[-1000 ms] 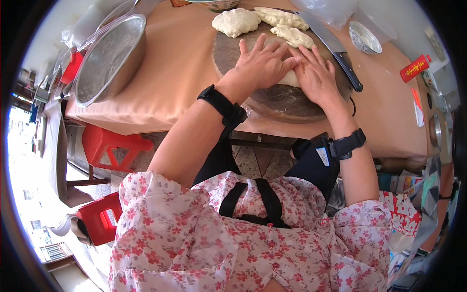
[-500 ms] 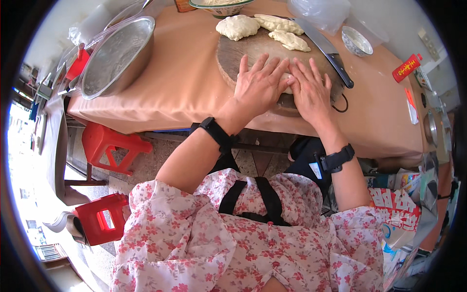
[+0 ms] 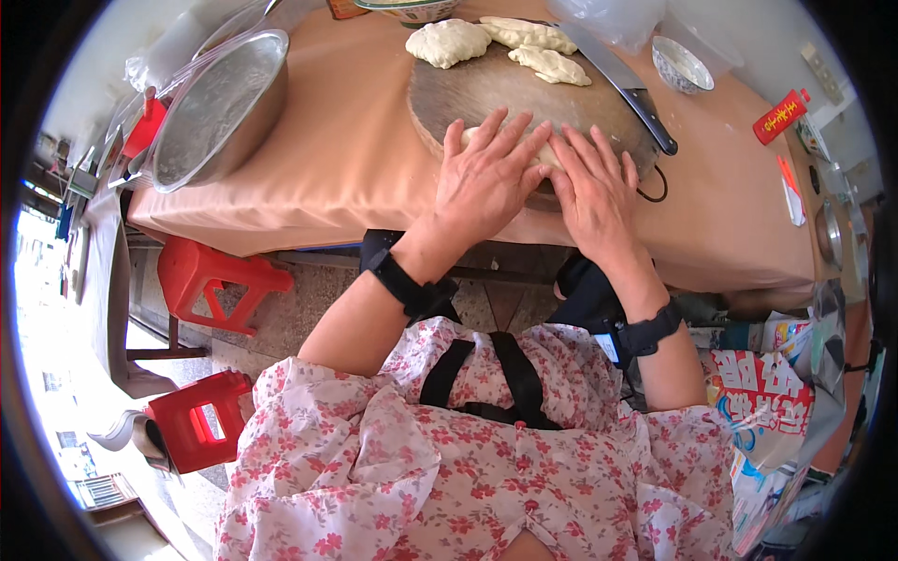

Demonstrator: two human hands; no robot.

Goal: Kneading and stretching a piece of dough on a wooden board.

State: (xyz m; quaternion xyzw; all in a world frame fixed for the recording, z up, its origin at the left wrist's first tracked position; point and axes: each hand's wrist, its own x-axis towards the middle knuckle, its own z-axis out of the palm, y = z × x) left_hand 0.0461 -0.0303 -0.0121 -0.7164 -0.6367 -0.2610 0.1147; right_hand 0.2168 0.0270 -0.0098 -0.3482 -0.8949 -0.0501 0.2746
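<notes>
Both palms rest on a roll of pale dough (image 3: 548, 155) at the near edge of a round wooden chopping board (image 3: 468, 91). My left hand (image 3: 488, 178) lies over its left part with the fingers stretched out, and my right hand (image 3: 599, 187) is flat on its right part, thumbs close together. Most of this dough is hidden under them. Beyond, at the board's far side, lie a rounded dough lump (image 3: 447, 43), a long dough piece (image 3: 528, 35) and a smaller one (image 3: 550, 65). A kitchen knife (image 3: 613, 73) with a black handle lies along the board's right side.
A large metal basin (image 3: 220, 112) stands at the left of the cloth-covered table (image 3: 346, 140). A patterned bowl (image 3: 407, 9) is at the back. To the right are a small bowl (image 3: 683, 67) and a red bottle (image 3: 781, 117). Red stools (image 3: 220, 280) stand below left.
My hands have drawn slightly back toward me over the dough, and more of it shows past my left fingers. The view has shifted a little; the other dough pieces and knife stay put.
</notes>
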